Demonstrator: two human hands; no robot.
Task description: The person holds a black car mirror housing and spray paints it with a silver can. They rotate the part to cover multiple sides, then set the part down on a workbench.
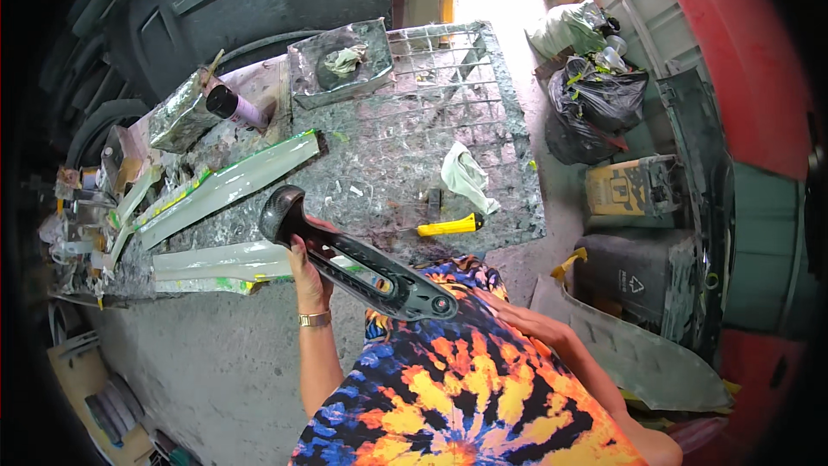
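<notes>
My left hand (310,269) grips a long, glossy black part (398,289) with a woven carbon-look surface. The part has a rounded bulge at its far left end, a long slot along its length and a round hole at the near right end. It is held tilted over the near edge of the workbench (397,151), in front of my tie-dye shirt (457,380). Past its right end, my right hand (511,315) lies against the shirt with the fingers stretched out, holding nothing that I can see.
A yellow utility knife (450,224) and a white cloth (467,177) lie on the bench's right. Pale, taped strips (233,190) cover its left, near a dark-capped can (237,108) and a box (341,60). Rubbish bags (595,108) and a cardboard box (631,188) stand right.
</notes>
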